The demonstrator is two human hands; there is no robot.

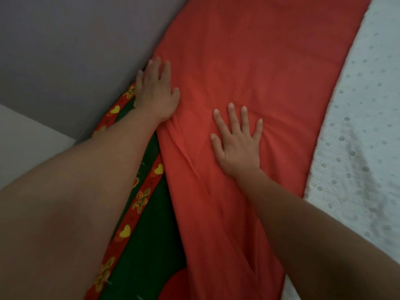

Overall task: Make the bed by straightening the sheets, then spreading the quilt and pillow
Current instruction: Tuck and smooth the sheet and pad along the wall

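- The red quilt (249, 61) is laid as a long strip along the wall-side edge of the bed (372, 213).
- The left hand (157, 92) is pressed flat on its wall-side border; the right hand (238, 144), fingers splayed, is laid mid-strip, nearer the white sheet (357, 126).

Bed top, right side: white dot-patterned fabric sheet (359, 131), flat with a few soft ripples. Left side: a strip of dark green cloth with a red border printed with yellow hearts and butterflies (149, 224). Between them lies a long plain red quilt (249, 61) as one band running from bottom centre to the top edge, overlapping both fabrics. The quilt is creased along its lower left edge and smoother further up.
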